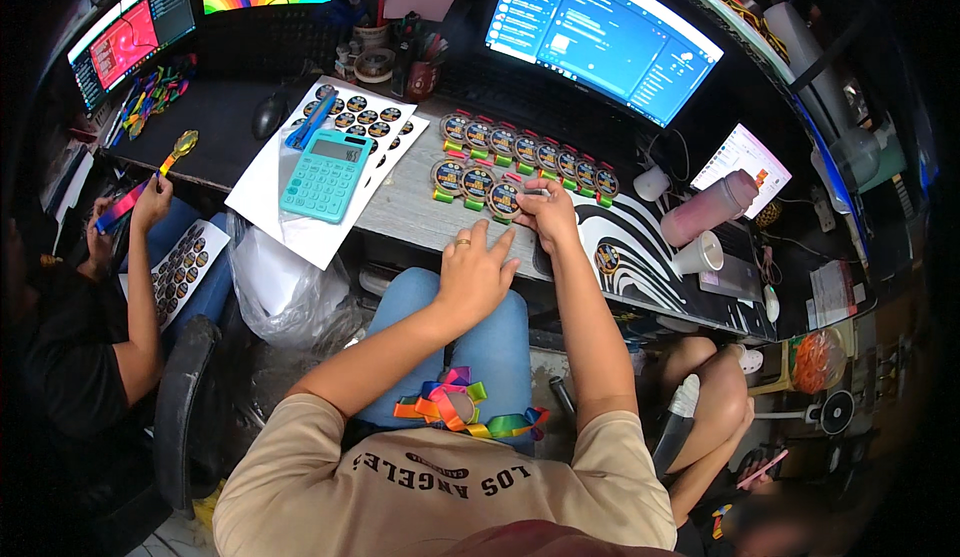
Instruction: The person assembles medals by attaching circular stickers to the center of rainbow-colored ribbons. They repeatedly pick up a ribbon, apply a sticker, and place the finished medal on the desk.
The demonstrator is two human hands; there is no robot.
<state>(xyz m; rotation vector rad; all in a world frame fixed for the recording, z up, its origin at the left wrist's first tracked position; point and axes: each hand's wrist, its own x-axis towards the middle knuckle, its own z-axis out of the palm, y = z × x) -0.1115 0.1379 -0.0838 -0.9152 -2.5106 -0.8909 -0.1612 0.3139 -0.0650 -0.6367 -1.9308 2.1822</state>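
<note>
Hands (478,269) at medals (505,199), near desk edge (412,242)

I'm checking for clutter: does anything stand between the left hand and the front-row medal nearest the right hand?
Nothing visible does. The left hand is over the grey desk's near edge, just short of that medal.

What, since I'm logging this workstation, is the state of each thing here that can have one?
Medals: face up, two rows
Front row's right-end medal: under right fingertips
Right hand: curled at that medal, grip unclear
Left hand: fingers spread, nothing visibly held
Lap ribbons: loosely heaped
Calculator: on, digits showing
Large monitor: lit
Pink tumbler: lidded
Plastic bag: crumpled
</note>
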